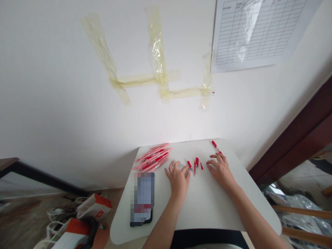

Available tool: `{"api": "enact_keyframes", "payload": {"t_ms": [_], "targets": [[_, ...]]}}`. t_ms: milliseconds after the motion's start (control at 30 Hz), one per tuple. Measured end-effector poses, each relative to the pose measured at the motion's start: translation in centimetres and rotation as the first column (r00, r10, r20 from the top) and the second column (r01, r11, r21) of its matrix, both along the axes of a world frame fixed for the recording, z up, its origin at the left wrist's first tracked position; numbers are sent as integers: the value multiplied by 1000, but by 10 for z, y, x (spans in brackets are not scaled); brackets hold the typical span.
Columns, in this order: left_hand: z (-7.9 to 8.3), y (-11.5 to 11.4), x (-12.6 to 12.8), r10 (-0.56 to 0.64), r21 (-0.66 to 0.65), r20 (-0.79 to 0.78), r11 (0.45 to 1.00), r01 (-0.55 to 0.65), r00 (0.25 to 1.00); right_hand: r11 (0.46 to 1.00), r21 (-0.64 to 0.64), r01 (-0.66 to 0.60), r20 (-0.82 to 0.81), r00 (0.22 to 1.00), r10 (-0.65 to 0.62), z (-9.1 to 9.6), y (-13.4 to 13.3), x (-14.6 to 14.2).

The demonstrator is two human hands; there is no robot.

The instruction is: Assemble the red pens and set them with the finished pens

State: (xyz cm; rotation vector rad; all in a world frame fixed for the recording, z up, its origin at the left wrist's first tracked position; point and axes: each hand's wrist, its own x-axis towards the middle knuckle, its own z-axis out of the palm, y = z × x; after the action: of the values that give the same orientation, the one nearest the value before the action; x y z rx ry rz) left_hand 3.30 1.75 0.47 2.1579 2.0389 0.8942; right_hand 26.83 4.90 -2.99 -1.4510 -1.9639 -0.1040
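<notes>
My left hand [178, 178] rests on the white table with its fingers spread, just left of some red pen parts. Nearest its thumb lies a red pen piece with a metal tip [190, 165]. Beside that are a thin red pen refill [194, 166], a red cap-like piece [197, 162] and a small red plug [201, 166]. My right hand [219, 168] hovers over or touches the table right of these parts, its fingers apart and nothing visible in them. Beyond its fingertips lies a red pen piece [214, 144], with more of it partly hidden behind the hand.
A heap of pink and red pens [154, 158] lies at the table's back left. In front of it sits a phone [144, 197], partly blurred. The white table [207, 211] stands against a wall with yellowed tape [158, 52]. Paper bags [95, 206] stand on the floor at left.
</notes>
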Motion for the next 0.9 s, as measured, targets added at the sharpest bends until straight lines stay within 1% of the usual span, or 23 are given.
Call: {"api": "enact_keyframes", "payload": {"t_ms": [467,600,667,767,900], "targets": [[0,-3,0,20,19,-8,1000,-20,1000,1000,-26,9,-14,1000,-10,-3,0,2],[1,-4,0,16,4,0,1000,-16,1000,1000,-9,8,-47,999,-9,-2,2,3],[2,-4,0,17,-4,1,1000,-17,1000,1000,3,-2,-61,998,2,1,3,1],[1,-4,0,20,2,-5,1000,-20,1000,999,-6,-39,-44,998,38,12,2,-3],[0,-4,0,22,21,-12,1000,-22,1000,992,-98,-84,12,996,86,32,1,-8]]}}
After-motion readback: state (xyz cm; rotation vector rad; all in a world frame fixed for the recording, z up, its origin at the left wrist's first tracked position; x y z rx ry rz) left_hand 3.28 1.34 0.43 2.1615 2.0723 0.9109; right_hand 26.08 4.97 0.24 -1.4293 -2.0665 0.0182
